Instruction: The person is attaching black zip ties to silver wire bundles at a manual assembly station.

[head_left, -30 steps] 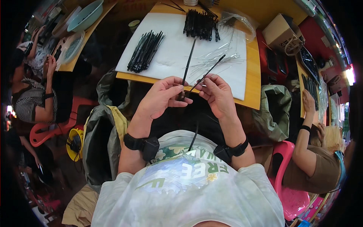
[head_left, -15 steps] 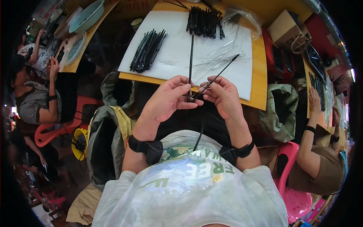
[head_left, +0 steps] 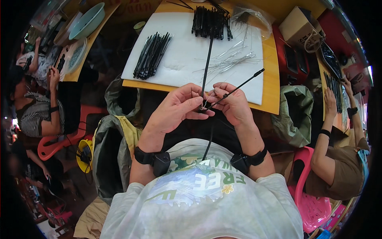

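Note:
Just past the table's near edge, my left hand [head_left: 179, 106] pinches a slim black rod [head_left: 207, 61] near its lower end. The rod points away from me, over the white board [head_left: 179, 63]. Close beside it, my right hand [head_left: 234, 106] has its fingers closed around a second black rod [head_left: 243, 83], slanting up to the right. The lower ends of both rods meet between my fingertips, where a thin silvery wire [head_left: 205, 104] shows in part. My fingers hide exactly how the rods join.
On the board lie a bundle of black rods [head_left: 152, 55], a second black bunch [head_left: 211, 23] and loose silvery wires [head_left: 232, 59]. A clear plastic bag [head_left: 254, 18] sits behind. Open sacks [head_left: 294, 115] flank the table. Co-workers [head_left: 332, 167] sit on both sides.
The right rod has swung lower, its far end moving right and down. The left rod now leans slightly more to the right. Both hands keep their grip at nearly the same place.

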Tool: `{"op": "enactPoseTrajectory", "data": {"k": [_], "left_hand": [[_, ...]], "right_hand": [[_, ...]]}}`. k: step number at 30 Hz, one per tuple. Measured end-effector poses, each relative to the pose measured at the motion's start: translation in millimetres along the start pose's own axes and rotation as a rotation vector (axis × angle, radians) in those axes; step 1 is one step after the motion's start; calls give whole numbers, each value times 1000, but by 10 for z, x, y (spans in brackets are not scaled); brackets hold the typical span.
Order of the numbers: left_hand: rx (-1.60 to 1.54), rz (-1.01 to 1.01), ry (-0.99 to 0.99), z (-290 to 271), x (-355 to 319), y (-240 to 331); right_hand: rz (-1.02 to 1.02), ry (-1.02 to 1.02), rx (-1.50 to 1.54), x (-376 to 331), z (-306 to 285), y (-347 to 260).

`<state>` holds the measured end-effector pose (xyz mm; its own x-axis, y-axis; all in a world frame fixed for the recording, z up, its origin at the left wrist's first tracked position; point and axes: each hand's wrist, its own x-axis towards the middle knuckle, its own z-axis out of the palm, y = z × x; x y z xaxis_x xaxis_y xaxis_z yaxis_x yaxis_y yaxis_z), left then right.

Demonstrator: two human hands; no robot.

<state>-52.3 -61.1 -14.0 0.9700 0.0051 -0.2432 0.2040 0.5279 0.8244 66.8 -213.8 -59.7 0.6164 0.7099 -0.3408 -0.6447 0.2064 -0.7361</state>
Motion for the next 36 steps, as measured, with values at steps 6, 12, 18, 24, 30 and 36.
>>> {"op": "enactPoseTrajectory", "data": {"k": [6, 12, 18, 24, 30, 36], "left_hand": [[-140, 5, -58, -23, 36, -37], [-175, 49, -96, -22, 52, -64], [-104, 19, 198, -47, 135, -80], [181, -77, 145, -34, 160, -174], [233, -101, 126, 10, 146, -118], [233, -39, 148, -14, 48, -67]], "right_hand": [[-21, -40, 18, -14, -28, -27], [-13, -59, 29, 20, -93, 0], [-304, 65, -85, -85, 59, -81], [-386, 51, -249, -83, 40, -78], [-301, 14, -168, -73, 53, -103], [-305, -14, -35, -221, 242, -206]]}}
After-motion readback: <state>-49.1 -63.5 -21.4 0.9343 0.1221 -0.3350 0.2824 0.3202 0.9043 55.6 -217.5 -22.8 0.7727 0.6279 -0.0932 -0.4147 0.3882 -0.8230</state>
